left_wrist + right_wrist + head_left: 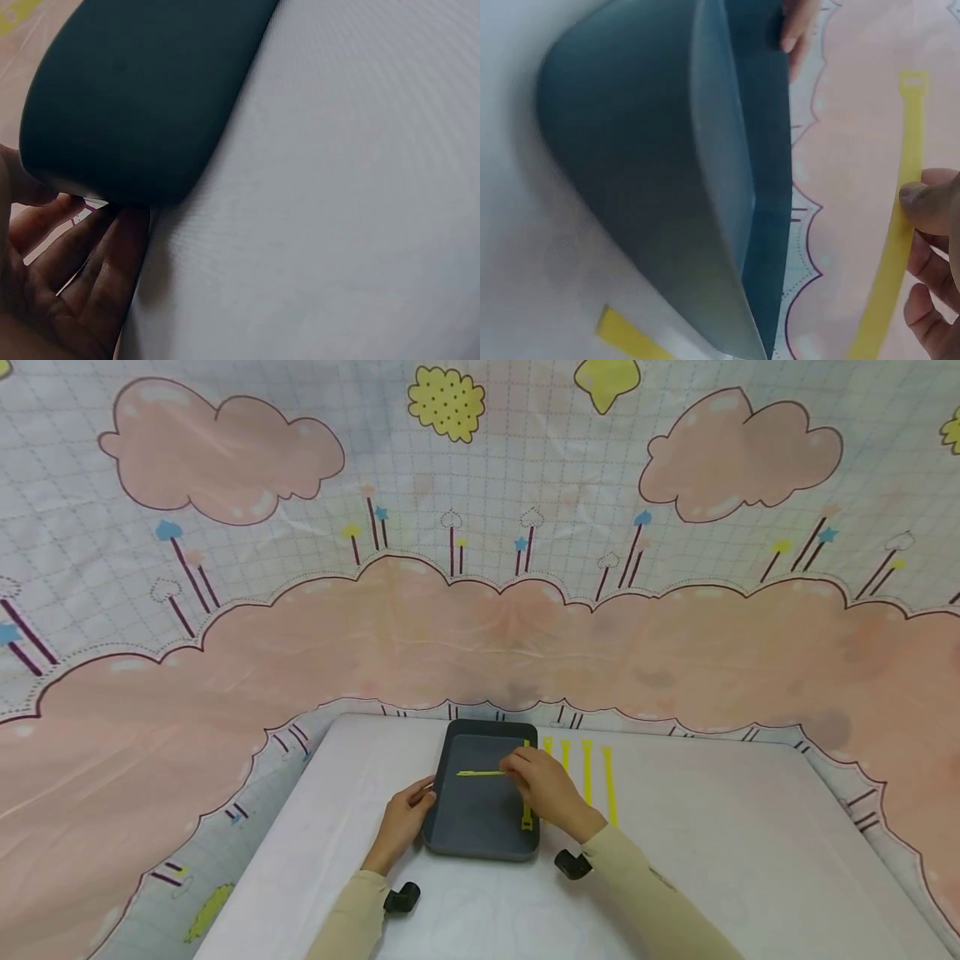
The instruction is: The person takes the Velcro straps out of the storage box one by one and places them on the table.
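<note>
A dark grey rectangular tray (468, 818) stands on the white table. My left hand (401, 822) grips its left side; in the left wrist view the fingers (124, 262) lie against the outer wall. Over the tray my right hand (553, 789) pinches a yellow strap (478, 773) with a slotted end. Held up between thumb and fingers, that strap (913, 142) shows above the rim in the right wrist view. Another yellow strap (527, 818) lies lengthwise along the tray's right side, partly hidden by the right hand.
Several yellow straps (587, 772) lie side by side on the table, right of the tray; the right hand and forearm partly cover them. A patterned cloth (480, 643) with clouds hangs behind the table (750, 843). A black camera (573, 864) sits at the right wrist.
</note>
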A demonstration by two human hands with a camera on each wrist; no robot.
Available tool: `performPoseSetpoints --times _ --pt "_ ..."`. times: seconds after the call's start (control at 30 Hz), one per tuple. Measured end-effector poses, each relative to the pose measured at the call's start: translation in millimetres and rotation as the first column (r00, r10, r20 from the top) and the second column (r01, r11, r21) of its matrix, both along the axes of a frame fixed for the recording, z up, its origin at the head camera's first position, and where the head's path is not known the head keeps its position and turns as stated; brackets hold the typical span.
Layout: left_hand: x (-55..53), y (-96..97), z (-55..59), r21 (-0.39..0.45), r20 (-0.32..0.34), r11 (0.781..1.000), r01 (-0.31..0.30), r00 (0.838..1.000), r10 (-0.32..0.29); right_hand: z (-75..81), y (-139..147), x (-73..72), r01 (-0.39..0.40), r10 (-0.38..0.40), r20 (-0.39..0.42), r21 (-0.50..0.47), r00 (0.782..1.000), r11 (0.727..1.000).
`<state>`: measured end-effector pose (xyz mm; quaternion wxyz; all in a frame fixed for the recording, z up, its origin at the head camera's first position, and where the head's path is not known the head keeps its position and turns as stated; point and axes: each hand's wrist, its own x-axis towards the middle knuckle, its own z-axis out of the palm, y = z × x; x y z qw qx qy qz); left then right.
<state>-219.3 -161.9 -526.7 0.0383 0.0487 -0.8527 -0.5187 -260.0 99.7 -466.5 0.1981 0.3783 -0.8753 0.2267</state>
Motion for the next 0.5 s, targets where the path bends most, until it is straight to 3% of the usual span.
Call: performPoseSetpoints --times 0.2,0.5 --pt "-0.1 -0.8 -0.7 0.004 -0.005 1.000 0.003 1.000 -0.003 2.3 3.8 3.8 0.058 -0.054 0.079 -0.043 0.995 0.997" --pt "0.7 -2.0 0.0 0.011 -0.012 1.000 0.013 1.000 -0.013 0.3 19.0 12.6 0.082 -0.067 0.109 -0.144 0.992 0.986"
